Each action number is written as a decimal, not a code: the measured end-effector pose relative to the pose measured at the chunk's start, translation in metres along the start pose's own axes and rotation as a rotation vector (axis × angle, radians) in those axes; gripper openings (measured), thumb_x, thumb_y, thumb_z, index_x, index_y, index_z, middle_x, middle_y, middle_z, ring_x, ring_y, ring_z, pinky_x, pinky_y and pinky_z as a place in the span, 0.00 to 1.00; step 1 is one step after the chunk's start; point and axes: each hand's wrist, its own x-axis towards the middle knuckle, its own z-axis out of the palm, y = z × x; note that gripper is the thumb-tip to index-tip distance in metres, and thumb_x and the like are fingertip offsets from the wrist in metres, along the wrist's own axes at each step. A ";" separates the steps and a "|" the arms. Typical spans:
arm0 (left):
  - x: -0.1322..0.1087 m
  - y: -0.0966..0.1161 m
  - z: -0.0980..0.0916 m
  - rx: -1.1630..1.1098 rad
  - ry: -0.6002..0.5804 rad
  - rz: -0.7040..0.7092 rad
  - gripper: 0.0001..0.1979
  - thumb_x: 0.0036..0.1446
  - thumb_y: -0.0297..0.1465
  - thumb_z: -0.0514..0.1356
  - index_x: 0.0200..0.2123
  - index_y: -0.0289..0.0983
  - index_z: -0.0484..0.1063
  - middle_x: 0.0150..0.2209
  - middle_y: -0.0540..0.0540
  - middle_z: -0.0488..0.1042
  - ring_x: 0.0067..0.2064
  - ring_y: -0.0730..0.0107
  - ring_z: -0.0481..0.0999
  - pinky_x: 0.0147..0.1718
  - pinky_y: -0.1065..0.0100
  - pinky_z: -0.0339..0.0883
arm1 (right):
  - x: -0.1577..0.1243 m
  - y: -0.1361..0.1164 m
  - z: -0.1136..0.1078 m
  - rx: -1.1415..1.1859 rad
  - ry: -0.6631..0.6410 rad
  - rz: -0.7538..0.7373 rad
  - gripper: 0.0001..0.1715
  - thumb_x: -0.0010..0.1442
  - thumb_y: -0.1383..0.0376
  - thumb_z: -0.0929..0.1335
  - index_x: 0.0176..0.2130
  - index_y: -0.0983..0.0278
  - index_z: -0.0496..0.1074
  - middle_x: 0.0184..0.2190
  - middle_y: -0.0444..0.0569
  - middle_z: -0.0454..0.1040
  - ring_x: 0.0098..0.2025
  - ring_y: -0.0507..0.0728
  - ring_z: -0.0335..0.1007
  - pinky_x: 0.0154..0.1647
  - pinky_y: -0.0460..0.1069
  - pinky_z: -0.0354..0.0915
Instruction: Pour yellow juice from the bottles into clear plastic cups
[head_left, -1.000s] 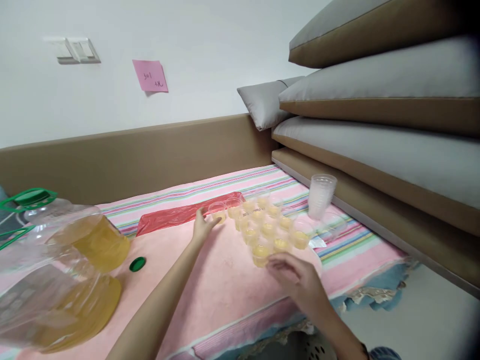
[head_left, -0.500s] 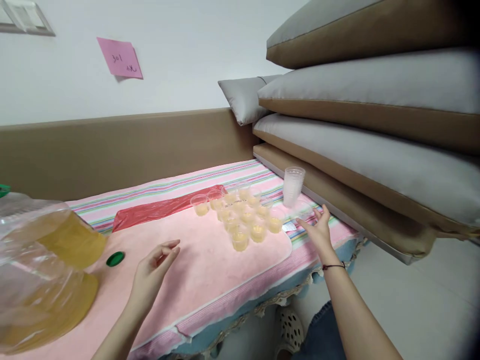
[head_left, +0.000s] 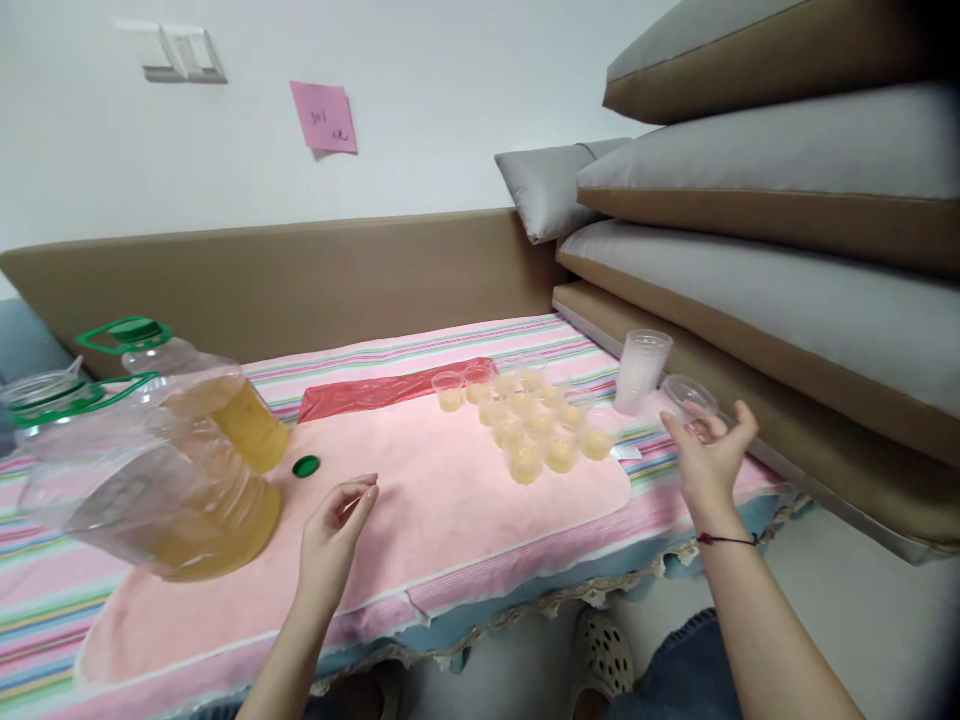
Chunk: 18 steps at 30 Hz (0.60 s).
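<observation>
- The right hand [head_left: 709, 465] is raised at the right end of the bench [head_left: 480, 625], with its thumb and fingers spread in an open curve.
- An empty clear plastic cup [head_left: 686, 398] is seen tilted just beyond that grip, between thumb and fingers. Whether it is actually clasped cannot be told.
- A thin dark bracelet [head_left: 724, 540] is worn on the right wrist.
- The left hand [head_left: 334, 525] is held over the pink towel [head_left: 450, 500] with its fingers loosely half-curled. Nothing is gripped in it.
- A stack of clear cups [head_left: 641, 370] is set upright just to the left of the tilted cup, on the striped cloth [head_left: 420, 345] that covers the bench.
- A cluster of small cups filled with yellow liquid [head_left: 536, 425] is placed at the far right part of the towel, between the two hands and further from the camera.
- A red plastic bag [head_left: 375, 393] is laid flat behind the towel, with its right end next to the filled cups.
- A green cap [head_left: 305, 466] is lying on the towel, left of the left hand.
- A large clear jug of yellow liquid [head_left: 165, 480] is seen tilted at the left, with a second jug [head_left: 217, 405] just behind it.
- Grey and brown cushions [head_left: 750, 180] are piled to the right of the bench, and a pink note [head_left: 324, 117] is stuck on the wall.
</observation>
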 end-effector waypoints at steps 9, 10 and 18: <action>-0.005 -0.012 -0.024 -0.072 0.112 0.069 0.16 0.53 0.45 0.63 0.34 0.37 0.76 0.43 0.42 0.79 0.50 0.57 0.76 0.52 0.57 0.68 | -0.122 -0.083 0.047 0.279 -0.480 -0.106 0.49 0.49 0.62 0.76 0.62 0.55 0.52 0.50 0.54 0.73 0.56 0.61 0.70 0.58 0.63 0.63; -0.005 -0.014 -0.025 -0.077 0.124 0.067 0.16 0.53 0.45 0.63 0.34 0.37 0.75 0.42 0.42 0.79 0.50 0.58 0.76 0.51 0.57 0.69 | -0.137 -0.085 0.053 0.290 -0.557 -0.083 0.49 0.50 0.62 0.76 0.63 0.55 0.52 0.51 0.55 0.73 0.57 0.62 0.69 0.57 0.63 0.64; -0.005 -0.023 -0.038 -0.094 0.188 0.048 0.17 0.53 0.45 0.62 0.34 0.36 0.75 0.40 0.42 0.79 0.46 0.60 0.77 0.47 0.60 0.70 | -0.212 -0.049 0.100 0.227 -0.916 0.119 0.50 0.48 0.59 0.75 0.63 0.57 0.51 0.52 0.59 0.74 0.55 0.63 0.72 0.57 0.64 0.64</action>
